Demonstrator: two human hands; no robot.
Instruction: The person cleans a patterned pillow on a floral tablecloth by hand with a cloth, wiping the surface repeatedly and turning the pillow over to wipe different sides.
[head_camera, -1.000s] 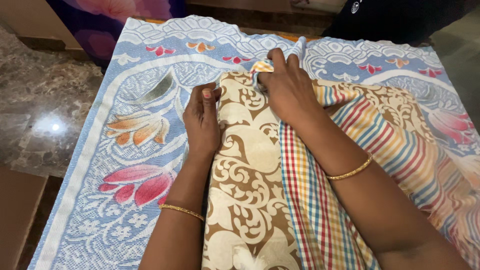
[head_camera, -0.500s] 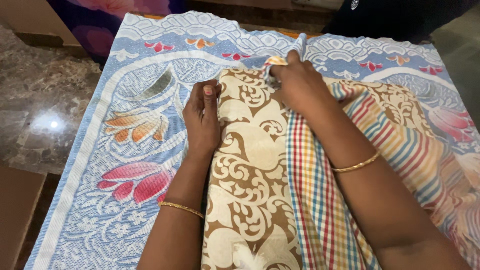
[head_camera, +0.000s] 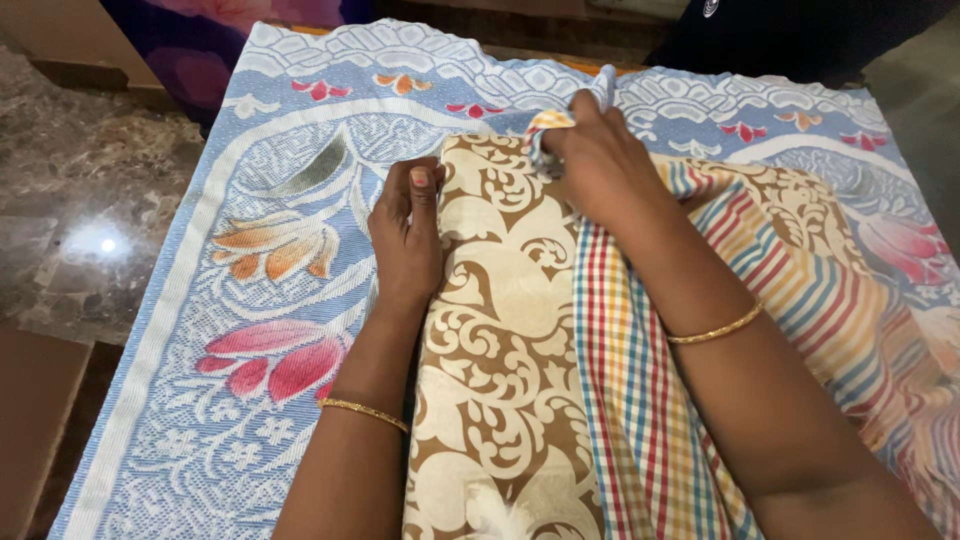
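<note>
Slightly toward 12 o'clock, the right hand (head_camera: 600, 160) is shifted, pinching the checked cloth (head_camera: 630, 400); the left hand (head_camera: 405, 240) is pressed flat on the brown patterned cloth (head_camera: 490, 330), whose edges are best kept aligned.

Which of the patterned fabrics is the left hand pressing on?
The brown-and-cream scrollwork cloth: the left hand rests on its left edge, not on the checked cloth or the blue floral cover underneath.

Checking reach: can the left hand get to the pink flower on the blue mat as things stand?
Probably yes. The left hand rests on the edge of the brown scroll-patterned cloth; the pink flower lies uncovered on the blue mat beside that wrist, nothing between them.
</note>
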